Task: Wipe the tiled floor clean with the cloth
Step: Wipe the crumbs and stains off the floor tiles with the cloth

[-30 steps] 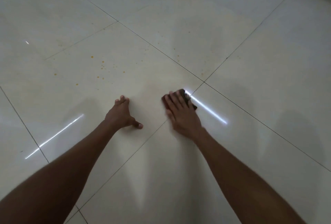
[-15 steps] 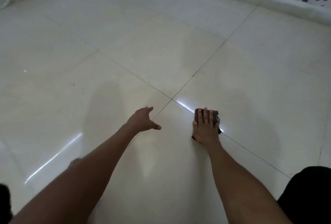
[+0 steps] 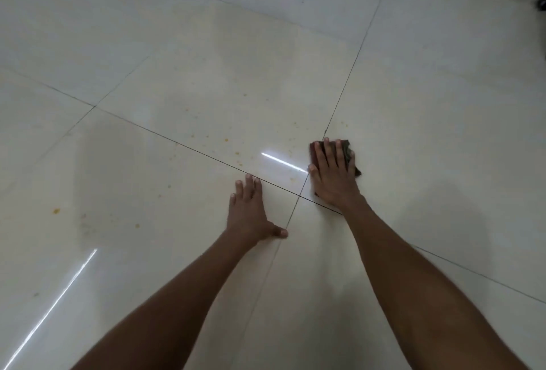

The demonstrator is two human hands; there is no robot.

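The floor (image 3: 177,74) now shows orange-brown spots (image 3: 226,140) that were out of sight half a second ago, scattered from nine to eleven o'clock of the hands, and the black cloth at the lower right edge is gone from view. The left hand (image 3: 249,213) has come down flat on the tiles, fingers (image 3: 250,184) pressed together, thumb out. One dark cloth (image 3: 350,155) lies under the right hand (image 3: 332,174), whose straight, slightly spread fingers press it flat; its edge shows at twelve and three o'clock of them. Two hands, one cloth.
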